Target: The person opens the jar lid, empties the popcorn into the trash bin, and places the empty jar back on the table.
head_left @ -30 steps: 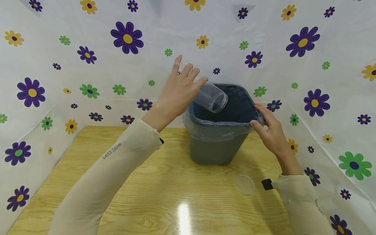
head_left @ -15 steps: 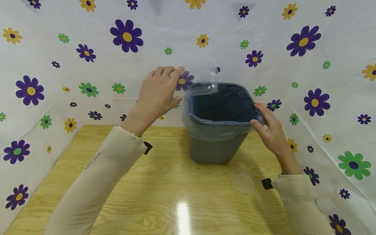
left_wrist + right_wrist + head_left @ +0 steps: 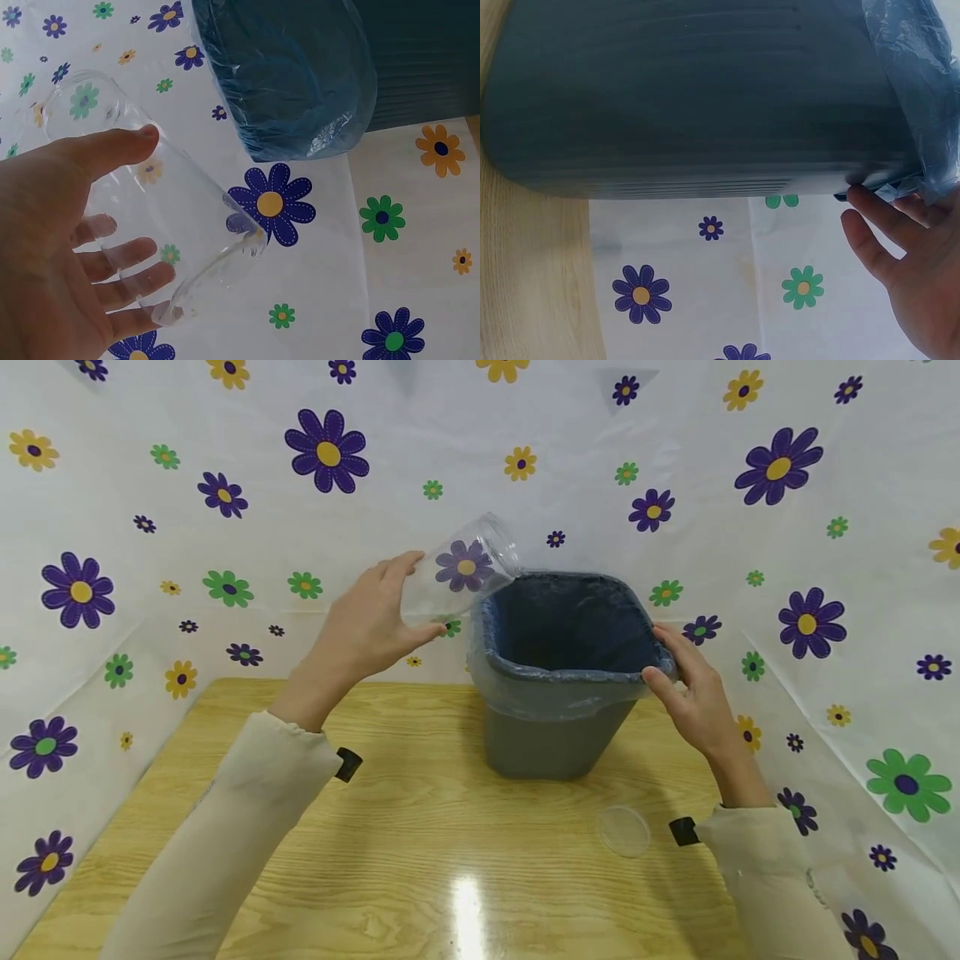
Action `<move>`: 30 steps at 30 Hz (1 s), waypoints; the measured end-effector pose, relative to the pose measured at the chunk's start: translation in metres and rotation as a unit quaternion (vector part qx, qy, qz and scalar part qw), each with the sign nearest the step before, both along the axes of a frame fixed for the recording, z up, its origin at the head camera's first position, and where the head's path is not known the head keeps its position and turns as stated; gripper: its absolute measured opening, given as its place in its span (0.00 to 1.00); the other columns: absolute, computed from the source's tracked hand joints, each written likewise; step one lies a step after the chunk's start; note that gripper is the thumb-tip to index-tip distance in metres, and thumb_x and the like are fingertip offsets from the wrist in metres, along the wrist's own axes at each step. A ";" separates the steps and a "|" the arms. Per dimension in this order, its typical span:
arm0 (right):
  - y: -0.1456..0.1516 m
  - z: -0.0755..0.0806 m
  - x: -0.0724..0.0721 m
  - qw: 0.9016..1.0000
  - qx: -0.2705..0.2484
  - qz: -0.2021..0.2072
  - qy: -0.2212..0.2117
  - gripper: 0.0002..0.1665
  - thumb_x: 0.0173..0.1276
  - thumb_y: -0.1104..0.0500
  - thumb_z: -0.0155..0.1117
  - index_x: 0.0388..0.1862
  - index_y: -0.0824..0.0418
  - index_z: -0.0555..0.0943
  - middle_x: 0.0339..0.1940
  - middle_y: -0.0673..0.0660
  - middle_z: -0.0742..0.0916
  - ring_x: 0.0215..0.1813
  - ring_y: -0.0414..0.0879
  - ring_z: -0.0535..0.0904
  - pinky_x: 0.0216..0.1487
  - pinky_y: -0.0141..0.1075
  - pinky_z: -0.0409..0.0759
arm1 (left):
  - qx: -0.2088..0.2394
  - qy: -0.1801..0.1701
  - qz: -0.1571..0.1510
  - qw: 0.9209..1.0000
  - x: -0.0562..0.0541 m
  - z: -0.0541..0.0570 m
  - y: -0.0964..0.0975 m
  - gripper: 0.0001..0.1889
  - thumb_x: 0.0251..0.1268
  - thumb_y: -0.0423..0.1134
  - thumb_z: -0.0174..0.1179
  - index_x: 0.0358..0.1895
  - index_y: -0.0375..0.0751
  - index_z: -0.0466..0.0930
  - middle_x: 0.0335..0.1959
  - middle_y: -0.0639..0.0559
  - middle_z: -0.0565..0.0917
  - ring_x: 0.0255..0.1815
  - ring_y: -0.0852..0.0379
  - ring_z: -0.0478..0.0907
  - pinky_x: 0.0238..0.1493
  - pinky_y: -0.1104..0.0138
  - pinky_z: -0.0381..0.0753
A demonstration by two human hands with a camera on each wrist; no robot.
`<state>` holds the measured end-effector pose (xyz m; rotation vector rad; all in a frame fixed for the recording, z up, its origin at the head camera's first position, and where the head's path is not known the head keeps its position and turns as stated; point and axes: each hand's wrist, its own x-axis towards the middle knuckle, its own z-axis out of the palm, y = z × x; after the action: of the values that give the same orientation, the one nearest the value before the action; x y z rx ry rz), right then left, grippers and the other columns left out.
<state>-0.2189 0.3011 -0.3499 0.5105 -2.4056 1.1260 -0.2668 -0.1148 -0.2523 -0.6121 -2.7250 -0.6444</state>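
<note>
My left hand (image 3: 367, 622) grips a clear plastic jar (image 3: 465, 564) near its base, left of the bin and above its rim. The jar has no lid on, tilts with its mouth up and to the right, and shows nothing inside. In the left wrist view, the thumb and fingers wrap the jar (image 3: 172, 195) from both sides. My right hand (image 3: 697, 702) holds the right corner of a grey trash bin (image 3: 555, 743), thumb at the rim. A translucent bluish liner (image 3: 555, 697) folds over that rim. Dark shadow obscures the bin's bottom.
A clear round lid (image 3: 625, 832) lies flat on the wooden table (image 3: 390, 843), in front of the bin and to its right. Flower-printed white sheeting (image 3: 390, 435) walls in the back and both sides.
The left hand has drawn the jar out from over the bin to the left, turning its mouth from downward through level to upward. The right hand and bin stay put.
</note>
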 end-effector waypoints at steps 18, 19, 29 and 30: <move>0.000 0.001 0.002 1.000 -0.006 0.002 -0.007 0.35 0.79 0.58 0.59 0.82 0.59 0.63 0.82 0.57 0.66 0.78 0.60 0.64 0.67 0.20 0.65 | 0.192 -0.128 -0.056 0.971 0.018 -0.031 -0.036 0.48 0.64 0.46 0.74 0.81 0.41 0.53 0.75 0.39 0.69 0.76 0.40 0.66 0.72 0.41 0.66; 0.000 0.001 0.003 1.000 -0.007 0.002 -0.008 0.35 0.79 0.59 0.59 0.82 0.59 0.63 0.82 0.57 0.66 0.78 0.61 0.63 0.67 0.20 0.64 | 0.200 -0.131 -0.058 0.969 0.020 -0.032 -0.038 0.48 0.64 0.46 0.74 0.81 0.41 0.53 0.74 0.39 0.70 0.75 0.40 0.67 0.72 0.40 0.66; -0.001 0.002 0.001 1.000 -0.007 0.002 -0.007 0.35 0.80 0.57 0.59 0.82 0.59 0.63 0.82 0.56 0.66 0.79 0.59 0.63 0.68 0.20 0.64 | 0.240 -0.154 -0.068 0.956 0.039 -0.058 -0.054 0.46 0.66 0.44 0.72 0.80 0.41 0.52 0.72 0.39 0.71 0.75 0.38 0.65 0.74 0.37 0.60; -0.001 0.002 0.001 1.000 -0.007 0.003 -0.006 0.35 0.80 0.57 0.59 0.82 0.59 0.64 0.82 0.56 0.66 0.79 0.59 0.63 0.68 0.20 0.64 | 0.241 -0.157 -0.067 0.955 0.041 -0.062 -0.054 0.47 0.66 0.44 0.72 0.80 0.40 0.52 0.72 0.38 0.70 0.75 0.38 0.65 0.74 0.38 0.60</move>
<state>-0.2180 0.3001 -0.3482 0.5075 -2.4061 1.1515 -0.2263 -0.1692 -0.3140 -0.6129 -2.6485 -1.4977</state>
